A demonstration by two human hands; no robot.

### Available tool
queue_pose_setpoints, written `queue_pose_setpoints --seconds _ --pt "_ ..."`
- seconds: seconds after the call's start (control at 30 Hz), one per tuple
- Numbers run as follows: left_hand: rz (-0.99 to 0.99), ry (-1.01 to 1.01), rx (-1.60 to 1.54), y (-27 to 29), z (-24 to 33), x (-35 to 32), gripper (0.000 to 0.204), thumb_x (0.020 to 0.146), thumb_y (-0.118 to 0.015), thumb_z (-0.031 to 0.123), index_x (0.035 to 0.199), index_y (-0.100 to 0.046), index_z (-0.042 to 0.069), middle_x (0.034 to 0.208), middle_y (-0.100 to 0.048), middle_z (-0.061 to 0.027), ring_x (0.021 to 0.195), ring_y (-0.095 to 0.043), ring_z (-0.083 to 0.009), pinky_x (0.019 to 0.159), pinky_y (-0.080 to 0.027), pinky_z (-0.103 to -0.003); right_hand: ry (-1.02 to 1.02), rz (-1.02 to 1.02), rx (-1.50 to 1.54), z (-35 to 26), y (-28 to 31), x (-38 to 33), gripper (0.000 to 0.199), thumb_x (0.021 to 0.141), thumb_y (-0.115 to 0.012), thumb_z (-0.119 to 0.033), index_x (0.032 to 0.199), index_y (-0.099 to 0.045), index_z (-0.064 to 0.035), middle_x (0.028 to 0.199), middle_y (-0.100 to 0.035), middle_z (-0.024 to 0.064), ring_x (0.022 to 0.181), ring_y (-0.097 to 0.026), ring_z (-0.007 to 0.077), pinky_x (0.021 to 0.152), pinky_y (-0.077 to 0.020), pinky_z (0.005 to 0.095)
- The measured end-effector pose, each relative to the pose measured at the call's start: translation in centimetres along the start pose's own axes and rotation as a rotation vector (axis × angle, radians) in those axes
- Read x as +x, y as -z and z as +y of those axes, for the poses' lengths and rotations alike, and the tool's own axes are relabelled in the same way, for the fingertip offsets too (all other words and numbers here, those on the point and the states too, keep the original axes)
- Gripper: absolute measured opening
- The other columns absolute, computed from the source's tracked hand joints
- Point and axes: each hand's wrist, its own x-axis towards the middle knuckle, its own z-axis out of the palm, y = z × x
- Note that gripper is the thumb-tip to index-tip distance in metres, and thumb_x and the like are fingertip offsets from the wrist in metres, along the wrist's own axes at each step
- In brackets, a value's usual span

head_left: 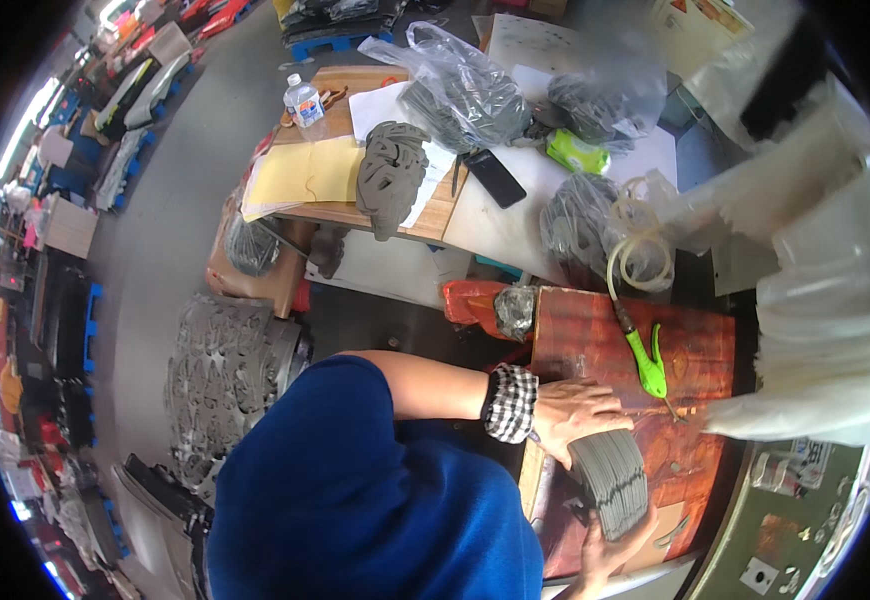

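A thick stack of thin grey cut pieces (pixel 610 480) stands on the reddish-brown tabletop (pixel 580 340), its layered edges facing up. My left hand (pixel 577 410), with a black-and-white checked band at the wrist, closes on the stack's far end. At its near end, my right hand (pixel 615 548) grips the stack from below and the side, its fingers partly hidden. Beyond my left hand lies a bright green air blow gun (pixel 647 368) on a pale coiled hose (pixel 640 250).
A second table holds a grey cut-out bundle (pixel 392 180), yellow sheets (pixel 305 172), a water bottle (pixel 303 102), a black phone (pixel 495 178) and plastic bags (pixel 465 95). Grey perforated sheets (pixel 220 380) are piled at left. Clear plastic sheeting (pixel 825 300) hangs at right.
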Motion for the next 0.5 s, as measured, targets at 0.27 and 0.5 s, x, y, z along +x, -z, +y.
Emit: queue_pose_setpoints --seconds 0.27,0.5 --pt "-0.1 0.179 -0.026 15.0 -3.9 -10.5 0.098 0.054 -0.086 0.034 0.133 -0.038 0.001 0.117 -0.051 -0.0176 0.108 -0.05 -0.0349 0.094 -0.042 -0.044 -0.325 -0.154 0.26 -16.2 -9.7 3.0 0.086 0.057 -0.081 -0.005 0.133 -0.042 -0.0019 0.128 -0.049 0.0158 0.12 -0.044 0.0291 0.106 -0.0296 0.0433" --pt "-0.255 0.54 0.15 31.1 -10.8 -28.3 0.087 0.053 -0.085 0.035 0.122 -0.047 -0.003 0.106 -0.057 -0.0175 0.1 -0.056 -0.0339 0.086 -0.047 -0.041 -0.39 -0.621 0.794 -30.6 -30.3 5.8 0.07 0.064 -0.083 -0.007 0.124 -0.047 -0.0004 0.115 -0.055 0.0103 0.107 -0.052 0.0187 0.095 -0.0409 0.0327"
